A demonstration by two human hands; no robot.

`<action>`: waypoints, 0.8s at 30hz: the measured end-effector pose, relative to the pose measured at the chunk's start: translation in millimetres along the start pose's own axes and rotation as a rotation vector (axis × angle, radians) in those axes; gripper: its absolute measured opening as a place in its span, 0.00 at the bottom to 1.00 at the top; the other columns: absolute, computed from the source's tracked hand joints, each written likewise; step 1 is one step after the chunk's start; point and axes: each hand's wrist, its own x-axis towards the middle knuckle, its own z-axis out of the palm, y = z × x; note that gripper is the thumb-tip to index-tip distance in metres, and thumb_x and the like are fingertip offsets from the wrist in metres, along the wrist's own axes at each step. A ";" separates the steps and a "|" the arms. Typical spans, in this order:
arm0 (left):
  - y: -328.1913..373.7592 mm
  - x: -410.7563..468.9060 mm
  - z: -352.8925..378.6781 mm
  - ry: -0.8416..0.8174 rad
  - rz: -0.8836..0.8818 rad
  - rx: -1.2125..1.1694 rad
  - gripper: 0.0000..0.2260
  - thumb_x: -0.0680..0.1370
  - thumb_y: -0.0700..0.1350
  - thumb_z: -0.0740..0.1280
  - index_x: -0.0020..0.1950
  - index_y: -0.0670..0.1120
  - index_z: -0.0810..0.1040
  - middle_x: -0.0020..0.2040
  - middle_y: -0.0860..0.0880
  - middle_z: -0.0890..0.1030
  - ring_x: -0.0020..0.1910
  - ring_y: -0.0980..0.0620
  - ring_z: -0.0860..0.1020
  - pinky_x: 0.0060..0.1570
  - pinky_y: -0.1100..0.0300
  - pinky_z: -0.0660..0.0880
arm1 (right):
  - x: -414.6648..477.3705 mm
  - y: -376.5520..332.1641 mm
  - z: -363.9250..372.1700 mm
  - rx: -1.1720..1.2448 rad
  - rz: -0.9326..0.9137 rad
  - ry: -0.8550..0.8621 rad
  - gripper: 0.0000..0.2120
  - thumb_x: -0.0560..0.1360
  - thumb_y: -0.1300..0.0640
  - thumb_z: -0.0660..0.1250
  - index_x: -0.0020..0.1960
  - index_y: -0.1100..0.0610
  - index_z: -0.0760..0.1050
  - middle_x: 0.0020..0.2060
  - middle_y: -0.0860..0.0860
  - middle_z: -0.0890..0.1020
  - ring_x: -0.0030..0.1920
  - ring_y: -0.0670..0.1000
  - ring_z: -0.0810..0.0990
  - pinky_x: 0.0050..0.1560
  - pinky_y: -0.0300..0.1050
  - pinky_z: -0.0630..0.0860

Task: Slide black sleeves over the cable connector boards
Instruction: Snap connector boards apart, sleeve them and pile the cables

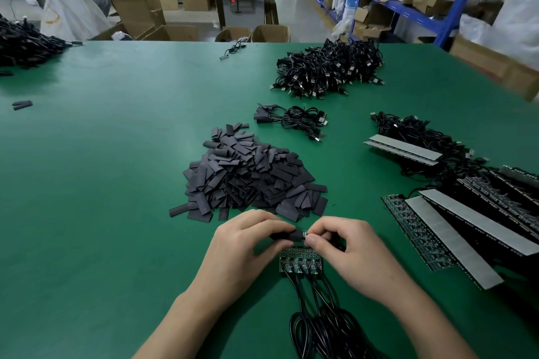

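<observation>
Black sleeve (287,235) is pinched in the left hand (245,245), its mouth meeting the connector board (304,232) pinched by the right hand (344,248), just above the table (116,183). Keep both level and push straight. Fingers hide most of the board; perhaps 4 spare boards (299,261) lie beneath.

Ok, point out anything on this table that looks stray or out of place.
Two loose sleeves lie alone at far left, away from the sleeve pile. One lone cable sits near the far edge, apart from the cable heap. Nothing looks damaged.
</observation>
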 end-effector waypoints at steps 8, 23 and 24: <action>-0.9 1.1 3.8 0.074 0.104 0.050 0.06 0.80 0.47 0.74 0.54 0.47 0.86 0.50 0.55 0.82 0.49 0.57 0.81 0.49 0.61 0.78 | 0.5 -0.9 -3.1 0.090 0.009 -0.046 0.05 0.78 0.46 0.70 0.43 0.41 0.80 0.34 0.46 0.81 0.34 0.41 0.74 0.38 0.44 0.73; 2.7 0.1 3.7 0.210 -0.193 -0.117 0.12 0.73 0.46 0.78 0.56 0.49 0.87 0.49 0.58 0.84 0.44 0.58 0.83 0.46 0.65 0.78 | 2.9 2.1 -4.6 0.186 0.060 -0.008 0.09 0.81 0.50 0.69 0.43 0.42 0.83 0.29 0.42 0.79 0.32 0.40 0.74 0.36 0.33 0.70; 2.7 -0.1 3.8 0.225 -0.207 -0.117 0.11 0.73 0.46 0.77 0.54 0.49 0.87 0.49 0.58 0.85 0.44 0.58 0.83 0.46 0.66 0.78 | 3.1 2.5 -4.6 0.204 0.069 -0.009 0.09 0.81 0.50 0.68 0.43 0.42 0.83 0.29 0.42 0.78 0.32 0.40 0.74 0.37 0.33 0.70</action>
